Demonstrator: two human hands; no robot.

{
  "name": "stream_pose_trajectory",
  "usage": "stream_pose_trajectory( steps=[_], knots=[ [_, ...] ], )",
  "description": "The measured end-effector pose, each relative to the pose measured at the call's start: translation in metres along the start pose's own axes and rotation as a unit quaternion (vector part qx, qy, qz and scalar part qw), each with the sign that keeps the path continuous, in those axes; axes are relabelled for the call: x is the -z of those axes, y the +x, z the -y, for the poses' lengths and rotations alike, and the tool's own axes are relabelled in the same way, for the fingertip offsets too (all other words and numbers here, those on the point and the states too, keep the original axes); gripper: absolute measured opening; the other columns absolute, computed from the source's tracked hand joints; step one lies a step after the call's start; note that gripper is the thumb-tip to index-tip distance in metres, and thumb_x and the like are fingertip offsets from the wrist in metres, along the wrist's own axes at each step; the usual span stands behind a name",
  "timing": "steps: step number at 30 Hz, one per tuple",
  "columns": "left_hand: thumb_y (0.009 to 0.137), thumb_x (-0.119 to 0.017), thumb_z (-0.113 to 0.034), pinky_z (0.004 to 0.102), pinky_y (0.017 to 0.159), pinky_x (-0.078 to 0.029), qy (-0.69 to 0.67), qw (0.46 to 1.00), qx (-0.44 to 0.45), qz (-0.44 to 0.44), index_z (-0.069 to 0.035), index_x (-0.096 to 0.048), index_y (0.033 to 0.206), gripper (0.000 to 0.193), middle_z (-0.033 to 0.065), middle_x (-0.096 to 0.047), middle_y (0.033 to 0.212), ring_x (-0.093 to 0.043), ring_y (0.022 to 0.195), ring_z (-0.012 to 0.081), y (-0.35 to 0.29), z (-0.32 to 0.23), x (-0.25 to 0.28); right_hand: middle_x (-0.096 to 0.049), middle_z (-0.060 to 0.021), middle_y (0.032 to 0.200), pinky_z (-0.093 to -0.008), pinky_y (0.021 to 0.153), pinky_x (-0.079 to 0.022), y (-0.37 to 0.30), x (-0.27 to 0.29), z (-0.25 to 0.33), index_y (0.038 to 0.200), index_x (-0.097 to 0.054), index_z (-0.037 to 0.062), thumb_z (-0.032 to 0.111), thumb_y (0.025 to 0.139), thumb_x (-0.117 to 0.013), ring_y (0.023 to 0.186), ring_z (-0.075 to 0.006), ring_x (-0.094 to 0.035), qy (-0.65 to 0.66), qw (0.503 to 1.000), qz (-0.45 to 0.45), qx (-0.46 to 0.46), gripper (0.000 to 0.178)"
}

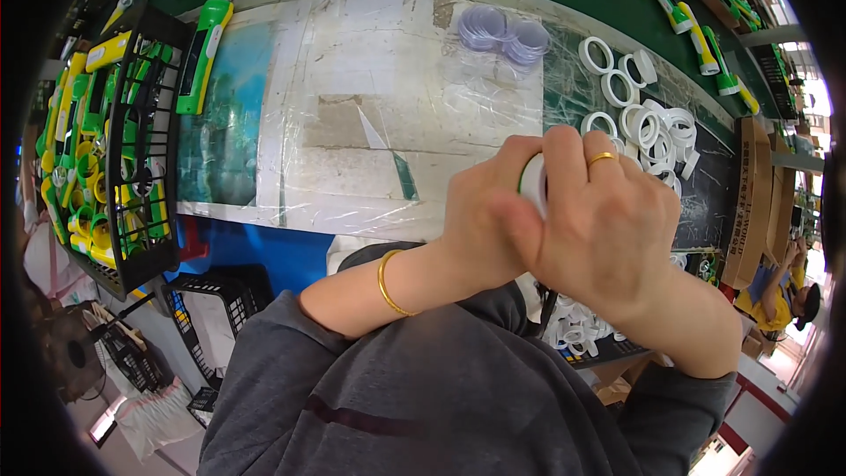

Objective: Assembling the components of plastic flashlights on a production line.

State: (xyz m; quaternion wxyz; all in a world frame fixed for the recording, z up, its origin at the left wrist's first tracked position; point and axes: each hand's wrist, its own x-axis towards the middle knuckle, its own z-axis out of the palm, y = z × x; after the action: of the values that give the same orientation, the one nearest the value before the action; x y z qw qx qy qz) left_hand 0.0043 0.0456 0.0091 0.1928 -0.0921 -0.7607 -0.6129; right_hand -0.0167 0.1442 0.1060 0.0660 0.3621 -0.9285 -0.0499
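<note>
My left hand (483,216) and my right hand (604,225) are closed together over the right part of the bench. Between them is a flashlight (533,183), mostly hidden by my fingers; only its round white end with a green edge shows. My left fingers wrap round it from the left, while the right hand grips over the white end. Just beyond my right hand lie several loose white plastic rings (648,128). Two overlapping stacks of clear round lenses (502,35) lie on the worktop farther back.
One green and yellow flashlight (204,57) lies at the worktop's left, beside a black crate (132,150) full of similar ones. More flashlights (696,35) line the green surface at the back right. Below my right forearm, a container holds more white rings (577,326). Cardboard (749,203) stands at right.
</note>
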Motion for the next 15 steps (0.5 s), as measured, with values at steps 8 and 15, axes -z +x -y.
stream_pose_trajectory(
  steps=[8,15],
  knots=[
    [0.065,-0.079,-0.017,0.0359,0.057,-0.050,-0.029,0.996,-0.063,0.063,-0.003,-0.052,0.107,0.052,0.0097,-0.063,0.084,-0.064,0.068,0.0294,0.000,0.002,0.015,-0.062,-0.0135,0.083,-0.0304,0.049,-0.048,-0.009,0.006,-0.048,0.114,-0.053,-0.0056,0.068,0.059,-0.067,0.057,-0.0227,-0.061,0.282,0.930,-0.044,0.234,0.092],
    [0.065,-0.080,-0.018,0.0352,0.056,-0.049,-0.001,0.995,-0.096,0.028,-0.007,-0.053,0.101,0.047,0.0077,-0.063,0.084,-0.063,0.066,0.0277,-0.008,-0.001,0.013,-0.063,-0.0169,0.095,-0.0305,0.060,-0.052,-0.008,0.040,-0.024,0.117,-0.054,-0.0015,0.060,0.050,-0.075,0.077,-0.0302,-0.064,0.151,0.960,0.238,0.000,0.094]
  ],
)
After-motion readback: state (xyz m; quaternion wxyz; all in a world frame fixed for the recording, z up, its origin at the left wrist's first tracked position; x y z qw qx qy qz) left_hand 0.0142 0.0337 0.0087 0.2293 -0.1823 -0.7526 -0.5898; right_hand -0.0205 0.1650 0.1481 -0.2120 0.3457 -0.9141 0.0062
